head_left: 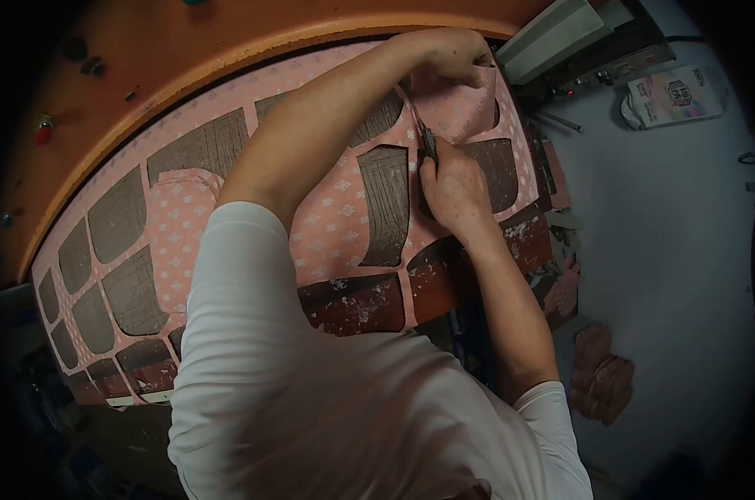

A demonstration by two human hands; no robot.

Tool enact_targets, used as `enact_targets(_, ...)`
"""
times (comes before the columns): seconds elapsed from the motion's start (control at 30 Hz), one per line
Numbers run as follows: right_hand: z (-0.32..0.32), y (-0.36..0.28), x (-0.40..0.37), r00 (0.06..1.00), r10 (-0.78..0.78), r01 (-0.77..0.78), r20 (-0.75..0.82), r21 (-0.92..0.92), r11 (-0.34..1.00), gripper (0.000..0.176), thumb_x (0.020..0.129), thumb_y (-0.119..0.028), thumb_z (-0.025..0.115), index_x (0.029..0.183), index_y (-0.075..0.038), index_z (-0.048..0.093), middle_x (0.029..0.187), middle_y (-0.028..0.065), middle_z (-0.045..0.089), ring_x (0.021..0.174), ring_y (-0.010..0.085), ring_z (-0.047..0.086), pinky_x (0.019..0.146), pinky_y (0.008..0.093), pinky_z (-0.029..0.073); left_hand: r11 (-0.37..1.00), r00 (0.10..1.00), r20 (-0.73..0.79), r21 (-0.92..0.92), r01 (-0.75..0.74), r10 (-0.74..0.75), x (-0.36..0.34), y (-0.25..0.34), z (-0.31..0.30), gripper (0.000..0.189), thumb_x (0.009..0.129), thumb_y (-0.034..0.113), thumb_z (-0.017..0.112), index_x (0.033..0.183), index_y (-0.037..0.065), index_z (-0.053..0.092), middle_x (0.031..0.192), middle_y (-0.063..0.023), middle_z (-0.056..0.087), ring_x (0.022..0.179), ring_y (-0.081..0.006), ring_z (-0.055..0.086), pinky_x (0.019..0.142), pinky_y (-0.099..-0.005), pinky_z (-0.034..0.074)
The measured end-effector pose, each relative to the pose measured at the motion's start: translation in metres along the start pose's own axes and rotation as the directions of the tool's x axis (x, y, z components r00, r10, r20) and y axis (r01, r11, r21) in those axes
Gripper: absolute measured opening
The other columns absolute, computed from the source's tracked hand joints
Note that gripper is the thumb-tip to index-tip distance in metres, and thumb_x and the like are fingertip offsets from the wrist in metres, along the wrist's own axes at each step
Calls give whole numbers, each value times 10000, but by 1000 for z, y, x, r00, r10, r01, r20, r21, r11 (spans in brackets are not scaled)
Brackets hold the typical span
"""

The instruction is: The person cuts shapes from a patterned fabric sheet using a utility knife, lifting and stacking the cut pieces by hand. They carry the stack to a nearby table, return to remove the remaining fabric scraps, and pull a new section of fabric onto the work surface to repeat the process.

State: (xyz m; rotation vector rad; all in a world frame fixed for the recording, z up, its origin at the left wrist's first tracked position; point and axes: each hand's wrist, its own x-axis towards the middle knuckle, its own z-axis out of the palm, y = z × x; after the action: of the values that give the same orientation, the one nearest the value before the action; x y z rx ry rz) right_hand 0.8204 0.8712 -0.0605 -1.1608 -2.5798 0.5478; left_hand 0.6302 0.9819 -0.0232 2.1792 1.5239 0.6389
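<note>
A pink sheet of fabric (327, 212) with a pale flower pattern lies over the work surface, with many panel shapes cut out of it. At the far right end, my left hand (461, 57) is closed on a raised flap of this fabric (457, 104). My right hand (457, 187) grips the dark handle of a knife (429, 143), its thin blade pointing away from me beside the flap. Where the blade tip meets the fabric is hard to make out. A loose cut piece (182, 237) lies left of my left arm.
Behind the fabric runs an orange machine panel (252, 43) with a red knob (44, 129). Scored brown board (127, 217) shows through the cutouts. On the right, a white printed bag (673, 98) and pinkish-brown pieces (602, 375) lie on the grey floor (661, 250).
</note>
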Motion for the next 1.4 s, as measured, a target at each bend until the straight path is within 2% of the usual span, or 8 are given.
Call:
enact_targets(0.27, 12, 10, -4, 997, 37, -32, 61, -81, 996, 267, 918, -153, 527, 1061, 59, 603, 894, 327, 647, 872, 500, 630, 806, 558, 492, 993, 992, -97, -78, -86, 79, 19, -11, 14, 314, 837, 269, 710, 1069, 57, 705, 955, -132, 728, 880, -263, 690, 790, -373, 532)
enact_targets(0.43, 9, 13, -14, 998, 43, -40, 49, -68, 997, 247, 916, -157, 533, 1059, 31, 607, 901, 310, 652, 855, 498, 627, 790, 565, 485, 985, 987, -4, 63, -159, 160, 20, 44, -20, 334, 830, 259, 691, 1107, 73, 708, 997, -143, 731, 915, -293, 695, 807, -399, 535)
enact_targets(0.63, -33, 31, -68, 997, -81, 76, 10, 234, 969, 208, 909, -146, 539, 989, 38, 595, 831, 277, 640, 784, 447, 650, 744, 517, 520, 984, 998, 38, 176, 34, -42, 9, 23, -20, 544, 795, 230, 733, 1286, 24, 618, 1146, -180, 696, 1048, -317, 675, 919, -391, 527)
enact_targets(0.83, -61, 81, -153, 890, 216, -443, 401, 654, 613, 295, 960, -122, 537, 1213, 10, 610, 798, 81, 652, 689, 133, 611, 592, 271, 506, 952, 972, 11, 203, 227, -234, -19, 11, -7, 663, 802, 352, 776, 1314, -20, 578, 1205, -194, 657, 1095, -309, 641, 952, -369, 506)
enact_targets(0.97, -73, 124, -175, 880, 194, -472, 434, 748, 467, 338, 991, -124, 514, 1303, -12, 579, 850, 28, 657, 709, 68, 580, 589, 232, 505, 879, 879, 35, 48, 474, -475, -5, 5, 9, 726, 802, 409, 781, 1340, -23, 558, 1251, -223, 633, 1143, -327, 622, 998, -377, 477)
enact_targets(1.07, -86, 157, -171, 874, 157, -483, 460, 780, 398, 349, 998, -140, 516, 1317, -7, 562, 861, 40, 662, 703, 79, 585, 589, 238, 514, 848, 850, 45, 117, 517, -524, -1, 41, 4, 719, 808, 416, 773, 1341, -18, 561, 1260, -225, 635, 1151, -337, 622, 1012, -385, 472)
enact_targets(1.2, -97, 194, -143, 875, 124, -483, 468, 819, 310, 354, 1004, -165, 513, 1310, 10, 554, 845, 54, 671, 697, 88, 602, 591, 244, 521, 907, 943, -23, 269, 324, -331, 16, 62, 3, 606, 849, 343, 742, 1327, 8, 579, 1210, -196, 670, 1116, -292, 651, 969, -380, 501)
enact_targets(1.4, -93, 210, -50, 950, 10, -309, 311, 942, 130, 279, 979, -169, 479, 1142, 16, 611, 813, 87, 684, 643, 107, 598, 571, 252, 474, 901, 958, -87, 325, 288, -274, 5, 132, -13, 472, 840, 148, 690, 1279, -3, 606, 1111, -177, 709, 1021, -278, 689, 891, -363, 526)
